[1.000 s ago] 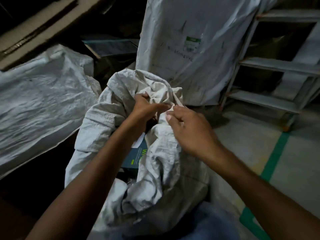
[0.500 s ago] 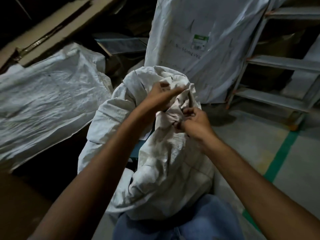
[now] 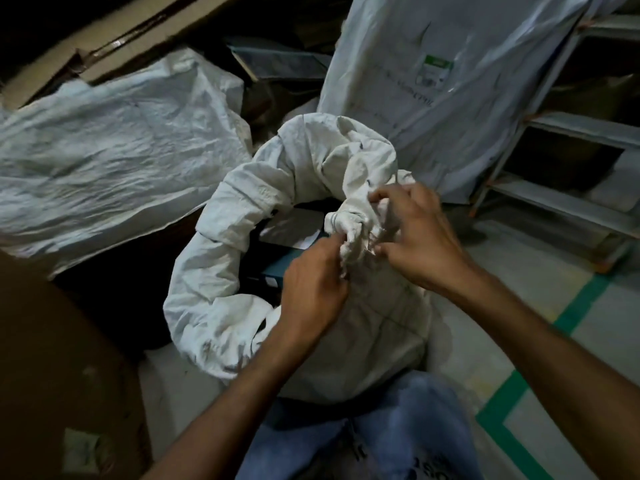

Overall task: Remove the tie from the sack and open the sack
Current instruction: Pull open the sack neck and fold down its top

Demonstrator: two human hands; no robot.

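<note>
Both hands pinch the sack's bunched neck: left hand (image 3: 313,289) fingertips closed on the twisted knot (image 3: 351,225), right hand (image 3: 420,237) curled around cloth beside it; sack (image 3: 221,271) between knees, tie indistinguishable from fabric, contents mostly hidden

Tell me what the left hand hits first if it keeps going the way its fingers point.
The left hand points up and right, fingertips already at the knotted bunch of the sack; that twisted cloth comes first, with the right hand probably just behind.

A crumpled white bag (image 3: 104,161) lies left, a tall plastic-wrapped bundle (image 3: 450,81) stands behind, metal shelves (image 3: 571,133) right, green floor tape (image 3: 540,358).
</note>
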